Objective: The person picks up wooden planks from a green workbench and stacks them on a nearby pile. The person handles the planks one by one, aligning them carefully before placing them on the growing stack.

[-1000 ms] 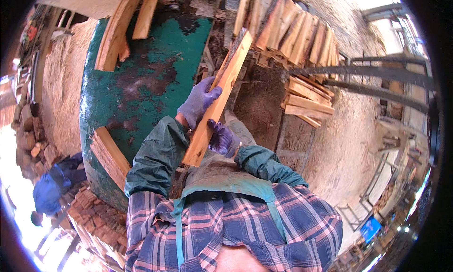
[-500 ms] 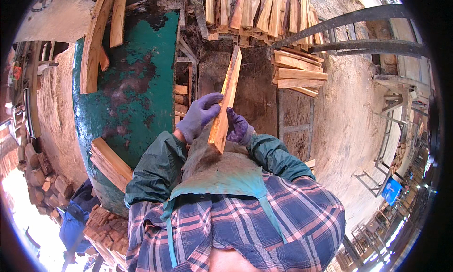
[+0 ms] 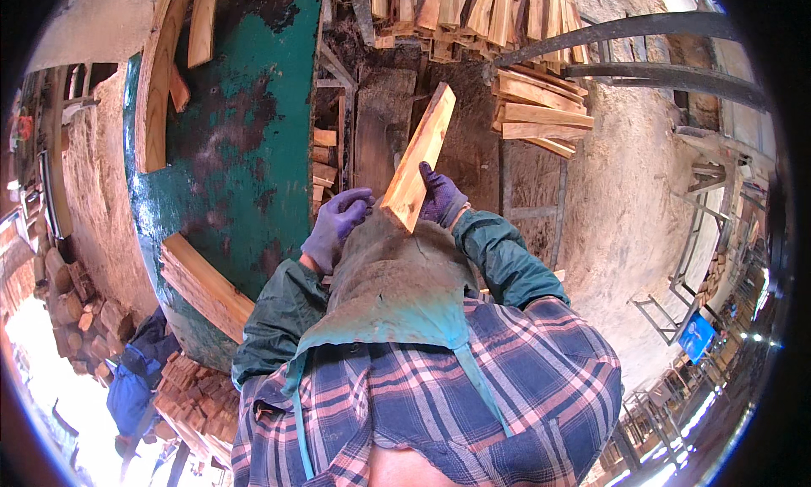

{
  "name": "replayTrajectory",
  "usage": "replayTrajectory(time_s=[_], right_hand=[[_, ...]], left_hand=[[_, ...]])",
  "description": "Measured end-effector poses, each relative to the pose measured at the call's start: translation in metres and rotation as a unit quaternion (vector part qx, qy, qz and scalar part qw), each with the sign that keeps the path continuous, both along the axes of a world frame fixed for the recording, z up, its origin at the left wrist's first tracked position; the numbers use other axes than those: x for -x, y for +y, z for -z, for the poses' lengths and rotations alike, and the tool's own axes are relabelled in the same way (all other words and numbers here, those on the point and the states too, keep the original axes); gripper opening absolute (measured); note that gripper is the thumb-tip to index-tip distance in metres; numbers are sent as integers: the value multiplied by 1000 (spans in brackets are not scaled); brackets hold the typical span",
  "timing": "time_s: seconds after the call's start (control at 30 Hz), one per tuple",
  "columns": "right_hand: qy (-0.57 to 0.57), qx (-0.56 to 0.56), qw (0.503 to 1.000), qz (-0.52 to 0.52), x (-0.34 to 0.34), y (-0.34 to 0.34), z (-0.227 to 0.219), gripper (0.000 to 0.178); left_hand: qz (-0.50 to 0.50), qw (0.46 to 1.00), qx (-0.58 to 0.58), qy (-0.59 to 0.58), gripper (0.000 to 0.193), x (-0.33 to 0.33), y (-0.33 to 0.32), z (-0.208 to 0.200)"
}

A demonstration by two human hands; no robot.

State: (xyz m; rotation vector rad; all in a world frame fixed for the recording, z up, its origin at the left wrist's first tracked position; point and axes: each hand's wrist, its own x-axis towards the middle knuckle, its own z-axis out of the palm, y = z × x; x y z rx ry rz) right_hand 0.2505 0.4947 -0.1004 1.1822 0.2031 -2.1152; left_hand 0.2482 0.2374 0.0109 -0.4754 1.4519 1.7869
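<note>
One board (image 3: pixel 420 162) mid-frame: right hand (image 3: pixel 443 198) pinches it, left hand (image 3: pixel 336 227) loosely curled beside it; I'd steady its lower end.

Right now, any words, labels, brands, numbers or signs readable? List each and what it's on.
None legible.
Blue panel, far right: pale marks, too small and blurred to read.
Wood piece in the right hand: no lettering visible.

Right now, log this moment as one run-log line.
right hand: holding wooden plank | left hand: off plank, beside its nearer end | green worktop: left, bearing boards
</note>
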Motion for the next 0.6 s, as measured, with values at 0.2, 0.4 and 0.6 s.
replayTrajectory(time_s=[0.2,0.4,0.6], right_hand=[[11,-69,998,12,0,-15,3,52],[-45,-230,971,52,7,-23,32,45],[-132,-358,918,111,29,40,86,45]], left_hand=[[-45,999,6,-1,38,-13,-8,2],[-84,996,10,2,36,-28,-27,9],[-41,997,48,-54,36,-33,-35,27]])
